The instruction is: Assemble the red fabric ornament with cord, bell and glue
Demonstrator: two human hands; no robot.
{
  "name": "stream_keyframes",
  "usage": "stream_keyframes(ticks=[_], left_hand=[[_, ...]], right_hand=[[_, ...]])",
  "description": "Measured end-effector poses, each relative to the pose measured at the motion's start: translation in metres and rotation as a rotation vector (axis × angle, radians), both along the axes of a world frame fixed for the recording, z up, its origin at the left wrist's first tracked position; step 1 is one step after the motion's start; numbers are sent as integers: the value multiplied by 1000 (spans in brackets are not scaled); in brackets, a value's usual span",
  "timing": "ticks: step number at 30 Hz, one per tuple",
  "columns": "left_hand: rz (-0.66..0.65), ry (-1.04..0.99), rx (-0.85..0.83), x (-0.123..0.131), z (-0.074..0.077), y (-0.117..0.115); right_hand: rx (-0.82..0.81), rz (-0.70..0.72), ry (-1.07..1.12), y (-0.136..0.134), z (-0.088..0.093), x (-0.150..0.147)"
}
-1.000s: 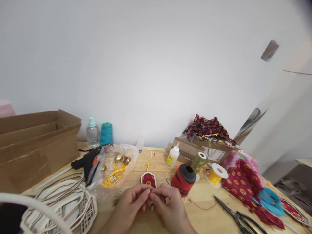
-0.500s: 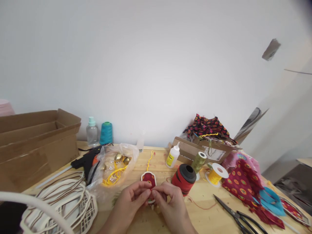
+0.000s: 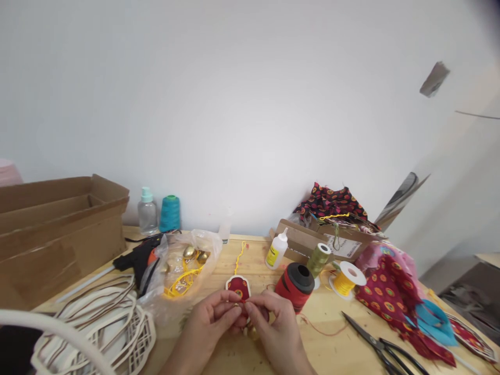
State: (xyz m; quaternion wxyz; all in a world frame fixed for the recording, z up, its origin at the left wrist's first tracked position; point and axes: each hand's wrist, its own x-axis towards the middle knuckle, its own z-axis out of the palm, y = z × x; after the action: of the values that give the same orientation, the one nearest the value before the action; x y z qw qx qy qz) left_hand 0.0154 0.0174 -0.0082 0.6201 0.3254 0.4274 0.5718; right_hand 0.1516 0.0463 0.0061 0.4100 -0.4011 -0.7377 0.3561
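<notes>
My left hand [image 3: 209,325] and my right hand [image 3: 275,330] meet at the near middle of the wooden table [image 3: 332,344]. Both pinch the lower end of a small red ornament [image 3: 238,286] with a white rim and a yellow cord running away from me. A small gold bead [image 3: 253,332] shows just under my right fingers. The exact thing between the fingertips is too small to make out. A red thread spool [image 3: 295,286] stands just right of my hands.
A glue gun [image 3: 138,258] and a plastic bag of gold beads [image 3: 183,265] lie to the left, above white wooden cut-outs [image 3: 97,323]. A cardboard box [image 3: 58,229] stands far left. A glue bottle [image 3: 276,250], yellow spool [image 3: 346,280], patterned fabric [image 3: 390,297] and scissors [image 3: 375,341] sit right.
My hands have shifted slightly toward me and lower on the ornament, and more of its red face now shows. A gold bead has come into sight under my right fingers.
</notes>
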Motion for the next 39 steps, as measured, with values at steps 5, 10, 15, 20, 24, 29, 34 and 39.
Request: stream_keyframes(ticks=[5, 10, 15, 20, 24, 29, 34, 39], left_hand=[[28, 6, -6, 0, 3, -1], [55, 50, -11, 0, 4, -2], [64, 83, 19, -2, 1, -1], [64, 49, 24, -2, -1, -1], [63, 26, 28, -2, -2, -1], [58, -2, 23, -2, -3, 1], [64, -36, 30, -3, -4, 2], [83, -19, 27, -4, -6, 2]], right_hand=[[30, 4, -28, -2, -1, 0], [28, -6, -41, -1, -1, 0], [43, 3, -64, -1, -1, -1], [45, -10, -68, -1, -2, 0], [47, 0, -70, -1, -2, 0], [49, -9, -55, 1, -2, -1], [47, -2, -61, 2, -2, -1], [30, 14, -64, -1, -1, -1]])
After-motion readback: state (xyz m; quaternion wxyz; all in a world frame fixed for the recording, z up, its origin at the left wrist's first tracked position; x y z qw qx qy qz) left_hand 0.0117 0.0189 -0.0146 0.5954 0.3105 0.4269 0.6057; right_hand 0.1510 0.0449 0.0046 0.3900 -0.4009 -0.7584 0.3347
